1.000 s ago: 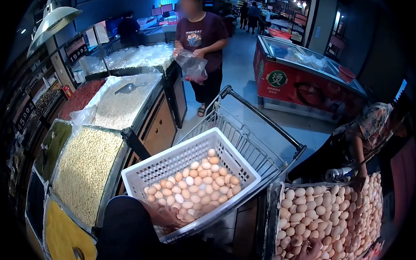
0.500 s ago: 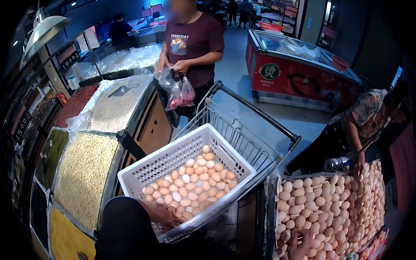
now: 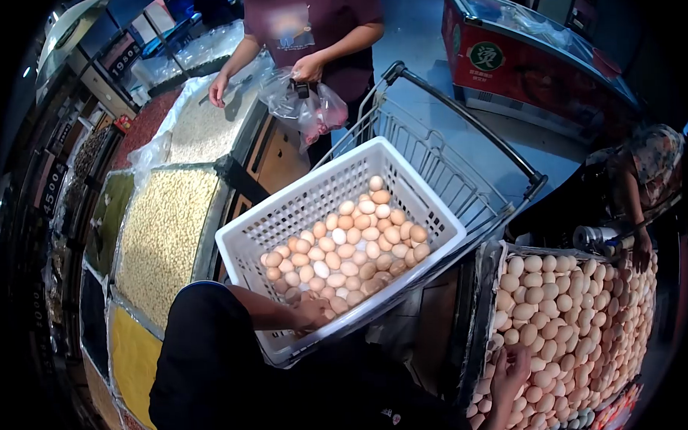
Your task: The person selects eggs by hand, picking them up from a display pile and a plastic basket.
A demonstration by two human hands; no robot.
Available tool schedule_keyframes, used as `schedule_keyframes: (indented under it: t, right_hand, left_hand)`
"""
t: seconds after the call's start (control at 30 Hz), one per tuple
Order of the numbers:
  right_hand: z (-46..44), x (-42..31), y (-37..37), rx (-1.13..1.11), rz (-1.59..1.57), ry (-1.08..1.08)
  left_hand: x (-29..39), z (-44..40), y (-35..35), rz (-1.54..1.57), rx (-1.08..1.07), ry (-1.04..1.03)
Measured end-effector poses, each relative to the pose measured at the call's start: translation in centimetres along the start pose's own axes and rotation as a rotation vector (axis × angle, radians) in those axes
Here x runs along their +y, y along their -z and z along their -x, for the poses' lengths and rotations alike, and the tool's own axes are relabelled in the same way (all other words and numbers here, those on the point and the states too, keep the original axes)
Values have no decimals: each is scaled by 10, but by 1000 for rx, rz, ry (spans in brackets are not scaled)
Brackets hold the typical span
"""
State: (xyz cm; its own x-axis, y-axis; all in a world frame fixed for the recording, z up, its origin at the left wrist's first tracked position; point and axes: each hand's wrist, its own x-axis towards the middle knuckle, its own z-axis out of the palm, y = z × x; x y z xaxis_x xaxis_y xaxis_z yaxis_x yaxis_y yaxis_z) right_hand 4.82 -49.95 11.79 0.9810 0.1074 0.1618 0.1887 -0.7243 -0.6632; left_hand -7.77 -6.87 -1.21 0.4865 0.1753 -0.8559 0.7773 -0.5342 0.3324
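My left hand [image 3: 311, 312] reaches down into the near side of a white plastic crate [image 3: 242, 232], its fingers bent against the brown eggs [image 3: 347, 253] there. Its fingertips are partly hidden among the eggs, and it appears closed on one. My right hand [image 3: 511, 368] is over the near left part of a wide bin of pale brown eggs [image 3: 548, 306]. Its thumb and bent fingers are apart, and I see no egg between them. The crate rests tilted on a metal shopping cart [image 3: 463, 161].
A person [image 3: 315, 34] holding a plastic bag [image 3: 306, 110] stands beyond the cart. Another person's hand [image 3: 642, 251] touches the bin's far right eggs. Grain bins [image 3: 166, 229] line the left, and a red chest freezer [image 3: 521, 72] stands behind.
My view has tilted down and left, so the crate and bins appear shifted. My right hand has risen slightly off the eggs. The person opposite has moved one hand off the bag toward the grain.
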Motion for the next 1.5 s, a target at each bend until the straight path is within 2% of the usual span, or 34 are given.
schedule_keyframes:
  t: [0.03, 0.1, 0.17, 0.23, 0.3, 0.37, 0.43, 0.5, 0.57, 0.63, 0.7, 0.77, 0.8, 0.83, 0.9, 1.03, 1.13, 1.27, 1.4, 1.5]
  right_hand:
    - [-7, -8, -3, -41, 7, 34]
    - [-24, -26, -15, -80, -43, 107]
    - [-40, -41, -31, -146, -88, 151]
    - [-61, -77, -48, -246, -165, 171]
    - [-77, -118, -73, -325, -241, 311]
    - [-90, -143, -103, -537, -301, 273]
    - [-98, -174, -141, -656, -202, 546]
    - [-99, -199, -189, -915, -87, 732]
    - [-82, -209, -244, -1274, 43, 714]
    - [-49, -225, -288, -1528, 392, 781]
    - [-23, -222, -335, -1765, 559, 830]
    - [1, -217, -360, -1800, 673, 997]
    - [8, -217, -365, -1797, 736, 1087]
    - [14, -217, -365, -1699, 723, 994]
    - [29, -207, -359, -1517, 679, 819]
    - [32, -215, -352, -1589, 791, 834]
    - [29, -206, -356, -1650, 678, 843]
    - [29, -191, -355, -1525, 371, 847]
    - [25, -184, -359, -1626, 329, 751]
    - [24, -184, -362, -1640, 342, 764]
  left_hand:
    - [-1, -3, 1, -19, 13, -27]
    - [-28, -46, -5, -250, 24, -197]
    - [-14, -15, 12, -430, 155, -426]
    - [3, -3, 27, -491, 65, -428]
    - [15, 10, 37, -474, 74, -359]
    - [31, 8, 67, -302, -98, -198]
    - [38, 18, 108, -70, -61, -312]
    - [26, 15, 133, 467, -77, -426]
    - [23, 39, 153, 1030, -165, -437]
    - [11, 55, 155, 1366, -198, -560]
    - [-5, 60, 147, 1665, -236, -723]
    - [-14, 55, 129, 1911, -287, -945]
    - [-14, 57, 122, 2006, -270, -988]
    - [-16, 56, 120, 2024, -223, -970]
    - [-19, 57, 120, 2067, -251, -1089]
    - [-21, 60, 128, 2143, -224, -1111]
    - [-22, 61, 128, 2158, -259, -1121]
    - [-20, 64, 130, 2156, -273, -1098]
    - [-23, 56, 127, 2155, -351, -1146]
    - [-22, 55, 127, 2147, -389, -1223]
